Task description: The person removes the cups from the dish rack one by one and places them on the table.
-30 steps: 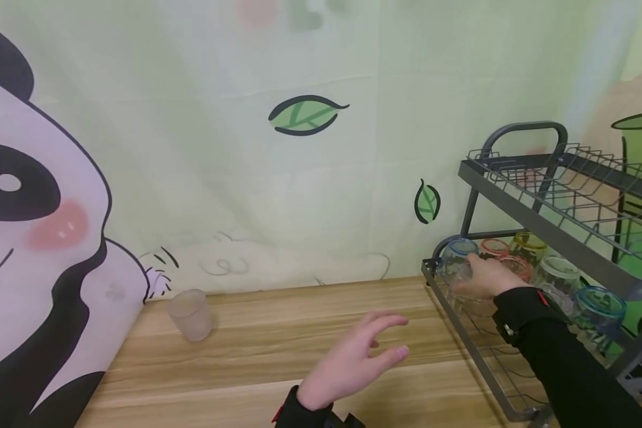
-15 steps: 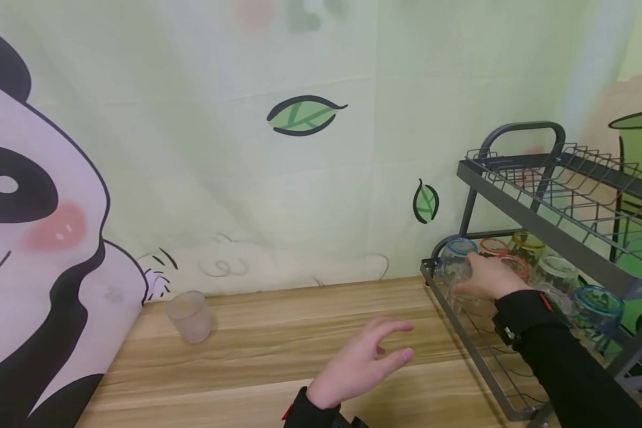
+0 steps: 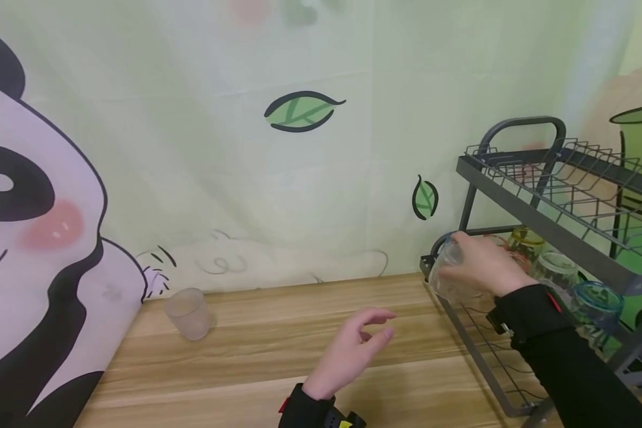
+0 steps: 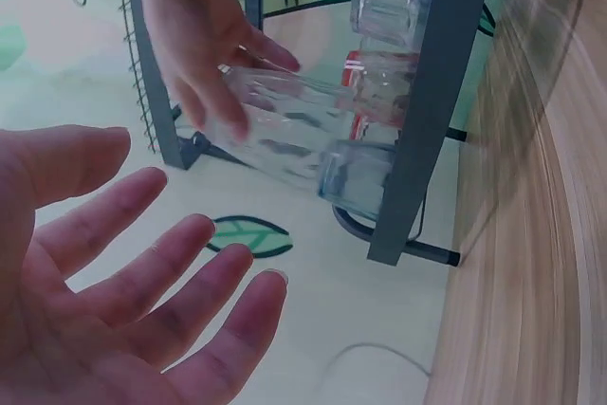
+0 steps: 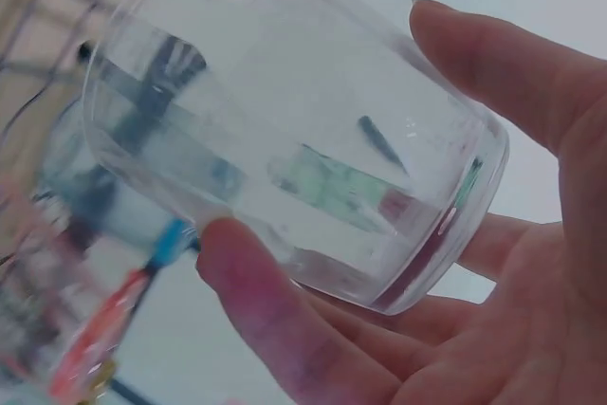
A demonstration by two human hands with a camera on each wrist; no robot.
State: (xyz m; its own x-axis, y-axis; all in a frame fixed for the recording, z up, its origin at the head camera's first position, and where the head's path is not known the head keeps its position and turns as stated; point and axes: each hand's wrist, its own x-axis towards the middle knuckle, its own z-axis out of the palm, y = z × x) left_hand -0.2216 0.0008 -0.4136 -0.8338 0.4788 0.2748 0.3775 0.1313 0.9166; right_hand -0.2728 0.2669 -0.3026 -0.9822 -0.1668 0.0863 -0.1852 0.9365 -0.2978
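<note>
right grip [image 3: 484, 264]: closed to the glass's width, thumb and fingers on opposite sides of the wall; nothing else in it.
held glass [image 5: 313, 130]: at the right grip's 9 o'clock in head view, by the far left corner of the rack's [image 3: 535, 217] lower tier [image 3: 473, 351]. Tilted, not upright. Contact with tier or neighbour: can't tell.
why that hold: side pinch, thicker end nearest the palm. I read that end as the base, so mouth probably faces away and stays clear of the palm. Tilt probably helps it clear the neighbours.
glass looks: clear, colourless, smooth wall, heavy band at the thick end, background showing through. Few faint specks near the band; scuffs or droplets, too blurred to call.
rack neighbours: far blue glass [image 4: 356, 182] at 10 o'clock, mostly hidden in head view; yellow glass [image 3: 525, 242] at 2; clear rack glass [image 3: 556, 270] at 3; near blue glass [image 3: 596, 306] between 3 and 4. Red glass [image 4: 384, 92] partly behind the hand in head view.
why grouped: likely to share the wire floor under the upper tier.
left grip [image 3: 348, 351]: 8 o'clock of right grip, above the table [image 3: 257, 356]. Loose, fingers apart, holds nothing; probably idle, one hand suffices.
frosted cup [image 3: 188, 315]: on table, about 9 o'clock, well apart, standing alone.
backdrop [image 3: 219, 148]: 12 o'clock, behind the table.
</note>
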